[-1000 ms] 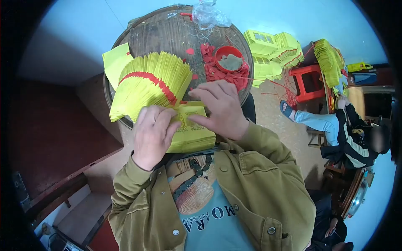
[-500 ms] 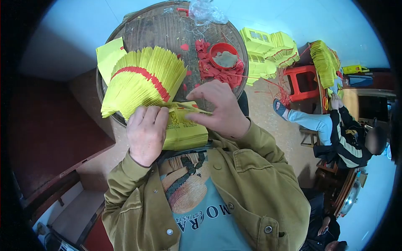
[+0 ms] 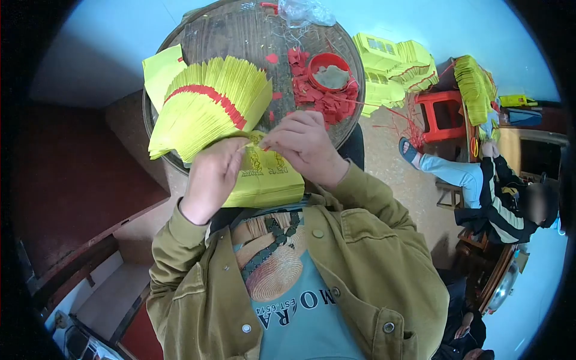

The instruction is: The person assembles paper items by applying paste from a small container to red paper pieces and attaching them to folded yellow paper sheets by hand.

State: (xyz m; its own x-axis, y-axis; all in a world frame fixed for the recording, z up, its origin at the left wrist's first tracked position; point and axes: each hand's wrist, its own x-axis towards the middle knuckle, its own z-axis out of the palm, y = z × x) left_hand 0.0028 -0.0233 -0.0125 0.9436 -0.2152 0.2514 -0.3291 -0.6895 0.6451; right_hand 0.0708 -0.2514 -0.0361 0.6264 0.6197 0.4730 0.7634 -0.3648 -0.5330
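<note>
A thick stack of yellow printed paper (image 3: 270, 183) lies against my body at the table's near edge. My left hand (image 3: 214, 171) is closed at the stack's upper left, its fingertips pinching the top yellow paper. From the right, my right hand (image 3: 309, 147) pinches at the same paper's upper edge, where a bit of red shows under the fingertips. Just beyond my left hand spreads a fanned pile of yellow papers (image 3: 195, 120) with a red band of small pieces across it. The fingertips partly hide the paper's edge.
On the round wooden table (image 3: 240, 36) stand a red bowl of greyish paste (image 3: 330, 75), red paper pieces (image 3: 327, 108) and a clear plastic bag (image 3: 306, 12). Yellow bundles (image 3: 390, 66) and a red stool (image 3: 441, 117) are at right, near a seated person (image 3: 504, 186).
My right hand has come down and left from a spread pose, its fingers now closed at the paper's edge. My left hand has turned, bringing its fingertips toward the right hand's.
</note>
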